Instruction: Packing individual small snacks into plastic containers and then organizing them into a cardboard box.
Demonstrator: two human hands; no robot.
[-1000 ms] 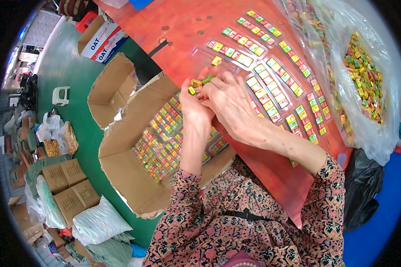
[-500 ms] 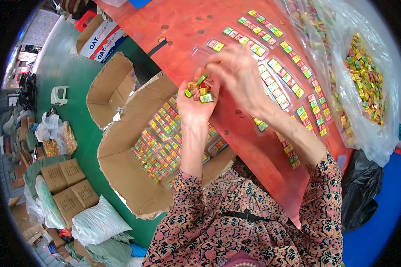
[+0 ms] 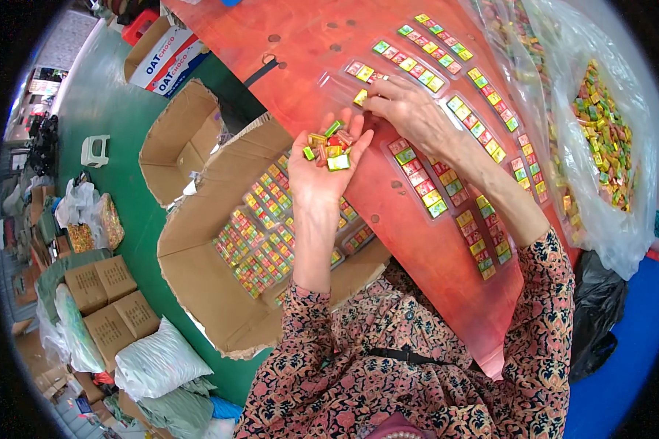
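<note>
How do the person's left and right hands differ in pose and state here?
The left hand is palm up, while the right hand is palm down over the red tabletop.
The left hand cradles a loose pile of small wrapped pieces; the right hand's fingertips are at one yellow piece, though whether they grip it is unclear.
Both hands are bare.

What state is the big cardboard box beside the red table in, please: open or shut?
Open: rows of small colourful pieces show inside the big cardboard box.
</note>
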